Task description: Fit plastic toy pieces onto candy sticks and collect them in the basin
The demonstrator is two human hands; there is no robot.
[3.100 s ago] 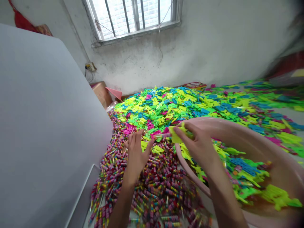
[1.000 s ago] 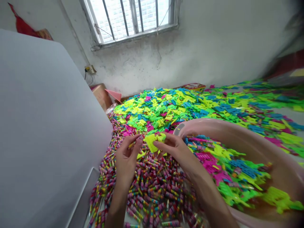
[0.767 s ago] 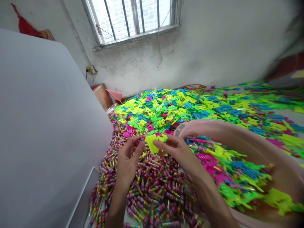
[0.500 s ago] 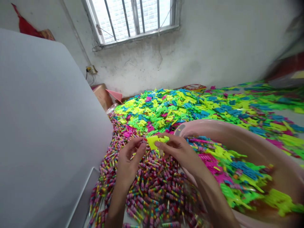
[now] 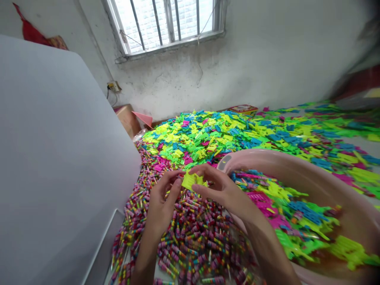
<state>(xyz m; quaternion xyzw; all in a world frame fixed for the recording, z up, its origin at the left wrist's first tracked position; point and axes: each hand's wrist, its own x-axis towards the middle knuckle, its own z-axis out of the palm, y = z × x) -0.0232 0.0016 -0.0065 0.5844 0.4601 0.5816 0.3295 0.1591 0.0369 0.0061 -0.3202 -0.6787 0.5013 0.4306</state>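
My right hand [image 5: 218,186] pinches a bright yellow toy-like plastic piece [image 5: 190,181], with a ribbed flat part and an irregular outline, between thumb and fingers. Beside its left edge, the thumb and fingers of my left hand [image 5: 163,198] are closed together; a small reddish bit shows at the fingertips, but what it belongs to is hidden. Both hands are held over a spread of small multicoloured tubes [image 5: 190,233] with pink, yellow and red bands. Close by on the right stands a pink plastic tub [image 5: 267,155] holding yellow, green, blue and magenta plastic pieces and some tubes.
Behind the hands rises a heap of neon plastic pieces [image 5: 202,136], spreading to the right. A large white panel [image 5: 59,158] closes off the left side. Against the wall are a cardboard box [image 5: 129,118] and a barred window [image 5: 169,23].
The yellow plastic piece has turned in my right hand, and its ribbed side now shows. My right fingers have shifted over its top. My left hand has barely moved.
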